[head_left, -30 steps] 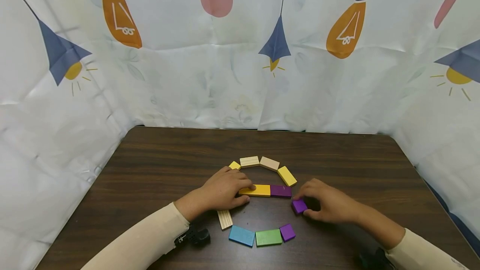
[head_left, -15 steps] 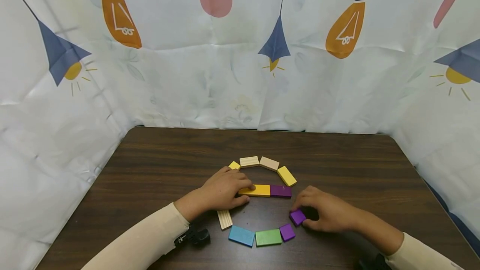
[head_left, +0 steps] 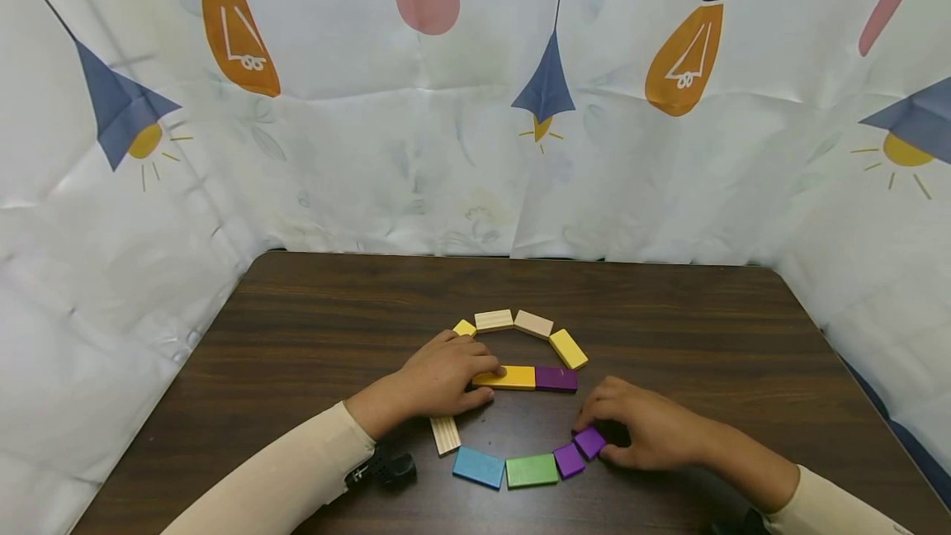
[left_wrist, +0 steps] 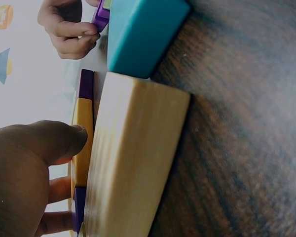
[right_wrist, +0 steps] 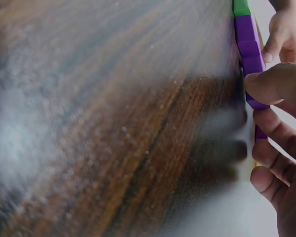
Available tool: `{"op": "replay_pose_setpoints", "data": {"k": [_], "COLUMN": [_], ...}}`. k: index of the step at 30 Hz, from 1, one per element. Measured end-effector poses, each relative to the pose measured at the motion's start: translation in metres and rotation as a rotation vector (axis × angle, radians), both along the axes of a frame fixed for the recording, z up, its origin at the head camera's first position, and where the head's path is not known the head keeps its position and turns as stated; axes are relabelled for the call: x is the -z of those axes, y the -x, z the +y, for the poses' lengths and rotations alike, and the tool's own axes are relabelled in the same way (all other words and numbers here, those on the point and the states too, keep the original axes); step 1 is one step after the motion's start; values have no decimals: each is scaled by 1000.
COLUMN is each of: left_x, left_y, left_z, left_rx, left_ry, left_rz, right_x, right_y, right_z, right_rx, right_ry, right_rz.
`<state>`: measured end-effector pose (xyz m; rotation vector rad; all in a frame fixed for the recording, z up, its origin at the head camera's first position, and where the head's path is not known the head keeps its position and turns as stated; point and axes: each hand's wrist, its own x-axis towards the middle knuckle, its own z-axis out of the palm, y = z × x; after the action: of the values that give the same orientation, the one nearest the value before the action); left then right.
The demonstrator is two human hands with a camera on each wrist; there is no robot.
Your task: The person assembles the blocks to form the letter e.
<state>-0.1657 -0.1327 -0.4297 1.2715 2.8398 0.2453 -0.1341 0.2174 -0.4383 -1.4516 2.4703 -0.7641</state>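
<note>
Between thumb and fingers, my right hand [head_left: 654, 428] pinches a small purple block [head_left: 590, 442]. That block lies against a second purple block [head_left: 569, 461], which follows a green block [head_left: 531, 471] and a blue block [head_left: 479, 466] in a curved row. My left hand [head_left: 443, 374] rests over the left side of the layout, a fingertip on a long yellow block [head_left: 518, 378]; it hides some blocks beneath. A dark purple block [head_left: 556, 379] touches the yellow one's right end. In the left wrist view, a plain wooden block [left_wrist: 133, 158] meets the blue block [left_wrist: 143, 37].
Two plain wooden blocks [head_left: 494, 320] and a yellow block [head_left: 569, 348] form an arc at the back, with another yellow block [head_left: 464, 328] partly behind the left hand. The brown table [head_left: 357, 295] ends at a patterned white curtain [head_left: 416, 172].
My right hand has moved towards the front of the table with the small purple block, bringing it against the other purple block. The left hand stays where it was.
</note>
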Motion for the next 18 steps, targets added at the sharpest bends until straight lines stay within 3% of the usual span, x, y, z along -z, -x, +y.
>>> {"op": "replay_pose_setpoints", "data": {"k": [11,18], "left_x": [1,-1], "left_y": [0,0], "left_z": [0,1], "left_rx": [2,5], "left_ry": [4,12], "left_rz": [2,5], "right_x": [1,0], "right_y": [-1,-1], "right_z": [-1,-1], "right_rx": [-14,33], "right_ry": [-8,-74], "right_rz": [-8,-66]}}
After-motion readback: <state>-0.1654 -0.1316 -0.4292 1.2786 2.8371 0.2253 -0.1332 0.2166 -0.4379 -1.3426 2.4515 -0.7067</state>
